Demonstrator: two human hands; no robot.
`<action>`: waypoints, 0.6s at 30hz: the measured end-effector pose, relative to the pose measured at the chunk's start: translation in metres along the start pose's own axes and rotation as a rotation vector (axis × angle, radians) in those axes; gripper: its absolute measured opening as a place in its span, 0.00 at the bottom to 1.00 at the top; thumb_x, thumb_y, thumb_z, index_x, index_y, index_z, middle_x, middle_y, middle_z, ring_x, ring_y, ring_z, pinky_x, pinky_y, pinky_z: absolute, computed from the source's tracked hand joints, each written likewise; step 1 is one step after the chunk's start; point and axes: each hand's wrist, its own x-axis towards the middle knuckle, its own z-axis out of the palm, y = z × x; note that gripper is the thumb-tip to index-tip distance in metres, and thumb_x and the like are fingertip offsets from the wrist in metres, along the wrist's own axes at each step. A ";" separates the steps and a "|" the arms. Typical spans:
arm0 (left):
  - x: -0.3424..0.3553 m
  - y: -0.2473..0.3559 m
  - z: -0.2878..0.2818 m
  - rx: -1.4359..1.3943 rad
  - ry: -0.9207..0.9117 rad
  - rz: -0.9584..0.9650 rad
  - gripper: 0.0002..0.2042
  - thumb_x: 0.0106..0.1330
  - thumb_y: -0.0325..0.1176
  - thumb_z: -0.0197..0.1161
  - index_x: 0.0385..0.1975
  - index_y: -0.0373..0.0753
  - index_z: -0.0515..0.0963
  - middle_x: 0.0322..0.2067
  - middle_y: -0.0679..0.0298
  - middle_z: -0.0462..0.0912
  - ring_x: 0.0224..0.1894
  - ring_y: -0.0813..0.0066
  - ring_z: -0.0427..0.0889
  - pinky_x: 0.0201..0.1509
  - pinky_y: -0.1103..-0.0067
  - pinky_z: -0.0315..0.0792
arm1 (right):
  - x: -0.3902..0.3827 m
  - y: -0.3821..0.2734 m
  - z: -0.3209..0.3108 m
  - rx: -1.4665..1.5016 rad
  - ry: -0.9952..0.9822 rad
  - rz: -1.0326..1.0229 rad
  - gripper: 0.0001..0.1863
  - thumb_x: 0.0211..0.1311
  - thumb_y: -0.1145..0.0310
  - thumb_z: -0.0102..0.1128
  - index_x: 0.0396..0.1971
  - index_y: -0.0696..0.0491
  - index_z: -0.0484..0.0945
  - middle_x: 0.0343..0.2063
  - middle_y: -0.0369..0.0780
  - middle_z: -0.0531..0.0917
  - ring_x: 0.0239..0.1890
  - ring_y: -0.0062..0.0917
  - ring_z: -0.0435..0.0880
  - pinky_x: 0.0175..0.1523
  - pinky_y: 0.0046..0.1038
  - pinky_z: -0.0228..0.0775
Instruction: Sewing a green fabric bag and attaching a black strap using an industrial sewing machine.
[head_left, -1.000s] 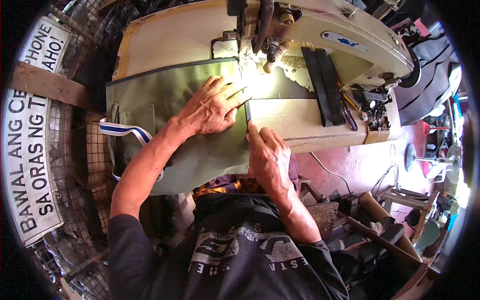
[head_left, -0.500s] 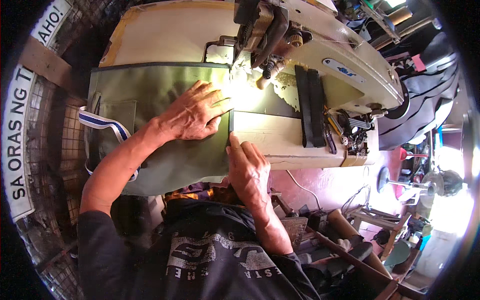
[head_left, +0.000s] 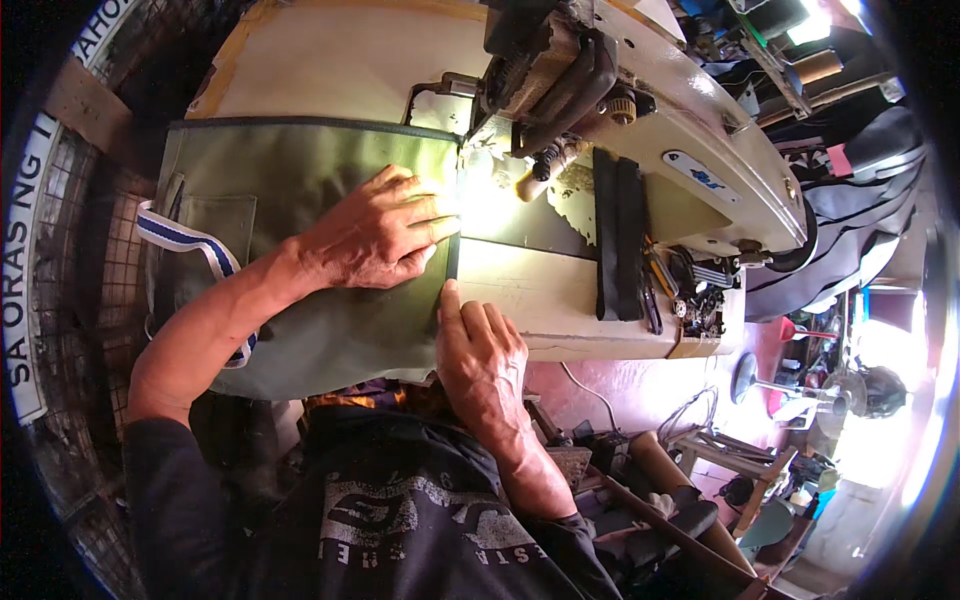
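A green fabric piece [head_left: 300, 345] with dark binding and a striped strap [head_left: 190, 228] lies on the sewing machine's bed, its right edge at the brightly lit needle area. My left hand [head_left: 385, 230] lies palm-down on the fabric with fingers apart and slightly bent, just left of that edge. My right hand [head_left: 480, 360] is at the fabric's right edge, lower down, index finger along the binding and the other fingers curled, gripping it; the thumb is hidden. The machine's head [head_left: 680, 130] arches above, and its needle is lost behind parts and glare.
Black strips [head_left: 618, 235] lie on the bed beside small tools and metal parts [head_left: 700, 295]. A sign [head_left: 30, 280] and wire mesh stand at left. Grey-black material [head_left: 860, 220] hangs at right, above a cluttered area with wooden frames [head_left: 760, 480] and a cable [head_left: 590, 390].
The whole view has shifted, so machine, fabric and both hands appear further left and lower than a second ago. Relative to the fabric, both hands have barely moved.
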 end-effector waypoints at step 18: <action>0.025 -0.056 -0.002 -0.063 -0.011 0.099 0.13 0.53 0.29 0.66 0.40 0.39 0.83 0.43 0.62 0.80 0.51 0.64 0.79 0.59 0.65 0.71 | 0.044 0.016 0.021 0.003 0.111 0.041 0.19 0.53 0.78 0.62 0.48 0.60 0.78 0.26 0.40 0.73 0.28 0.32 0.77 0.34 0.33 0.71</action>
